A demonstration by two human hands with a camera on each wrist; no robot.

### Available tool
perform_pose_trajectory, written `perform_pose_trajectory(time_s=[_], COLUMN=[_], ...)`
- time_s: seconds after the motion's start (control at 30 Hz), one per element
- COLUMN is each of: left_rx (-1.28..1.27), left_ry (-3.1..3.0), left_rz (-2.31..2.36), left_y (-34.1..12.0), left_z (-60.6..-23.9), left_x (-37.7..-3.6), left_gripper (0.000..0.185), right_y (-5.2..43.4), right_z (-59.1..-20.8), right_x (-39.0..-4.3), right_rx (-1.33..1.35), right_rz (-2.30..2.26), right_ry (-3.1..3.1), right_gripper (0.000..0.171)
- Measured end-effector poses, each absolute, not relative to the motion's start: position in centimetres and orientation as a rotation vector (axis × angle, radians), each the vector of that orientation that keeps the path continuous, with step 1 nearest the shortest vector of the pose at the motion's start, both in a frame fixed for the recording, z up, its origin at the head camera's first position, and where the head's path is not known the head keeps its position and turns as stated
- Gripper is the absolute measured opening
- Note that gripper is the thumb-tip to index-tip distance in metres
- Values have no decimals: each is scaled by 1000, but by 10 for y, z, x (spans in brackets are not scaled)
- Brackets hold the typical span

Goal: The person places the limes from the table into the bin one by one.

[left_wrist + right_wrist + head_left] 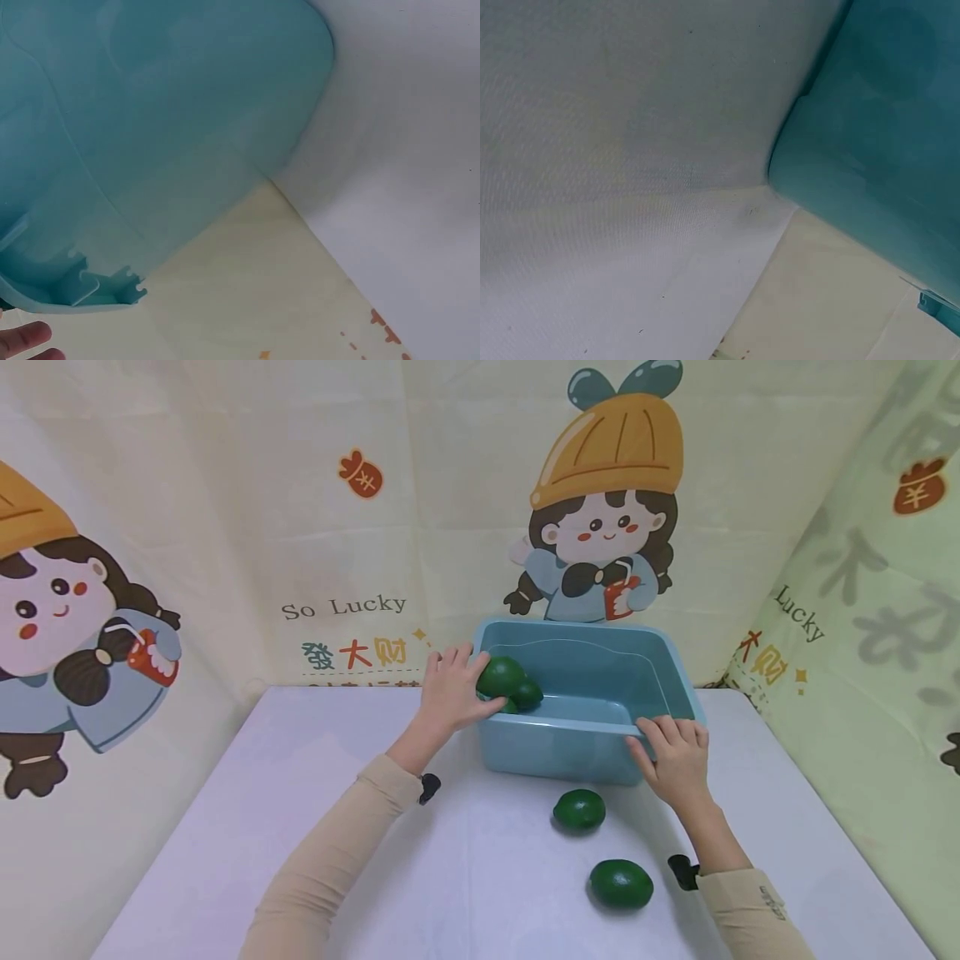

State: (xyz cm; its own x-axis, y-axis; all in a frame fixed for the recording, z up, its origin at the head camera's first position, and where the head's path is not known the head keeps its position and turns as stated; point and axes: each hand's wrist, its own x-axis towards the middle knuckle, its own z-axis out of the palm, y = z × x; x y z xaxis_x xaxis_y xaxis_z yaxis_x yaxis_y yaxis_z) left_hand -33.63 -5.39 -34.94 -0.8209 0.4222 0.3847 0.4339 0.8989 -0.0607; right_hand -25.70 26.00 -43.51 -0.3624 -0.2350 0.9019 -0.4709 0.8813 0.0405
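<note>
A light blue plastic basin [570, 750] stands at the back of the table. Inside its left end lie several dark green limes [501, 677], partly hidden by my left hand [452, 689]. That hand is at the basin's left front corner, thumb over the rim beside the limes and fingers extended upward. In the left wrist view, two fingertips [26, 339] show beyond the ribbed rim. My right hand [678, 762] grips the front rim near the right corner, fingers over the edge and thumb against the outer wall. The right wrist view shows the basin [885, 142] but no fingers.
Two more limes lie on the white tabletop [465, 893] in front of the basin: one lime [579, 810] close to it, another lime [621, 884] nearer me. A printed cloth backdrop [465, 510] rises behind the table and along both sides.
</note>
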Motion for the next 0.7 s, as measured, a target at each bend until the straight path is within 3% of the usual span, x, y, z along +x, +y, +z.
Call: perform_pose_trajectory(time_s=[0.7], left_rx=[-659], left_ry=[-2715], left_rz=[56], left_y=[-37], left_z=[-348], left_x=[-336], left_gripper=[70], right_y=[261], right_z=[-438], right_x=[-255], right_rx=[523], right_rz=[282], right_ry=[-1933], right_gripper=[44])
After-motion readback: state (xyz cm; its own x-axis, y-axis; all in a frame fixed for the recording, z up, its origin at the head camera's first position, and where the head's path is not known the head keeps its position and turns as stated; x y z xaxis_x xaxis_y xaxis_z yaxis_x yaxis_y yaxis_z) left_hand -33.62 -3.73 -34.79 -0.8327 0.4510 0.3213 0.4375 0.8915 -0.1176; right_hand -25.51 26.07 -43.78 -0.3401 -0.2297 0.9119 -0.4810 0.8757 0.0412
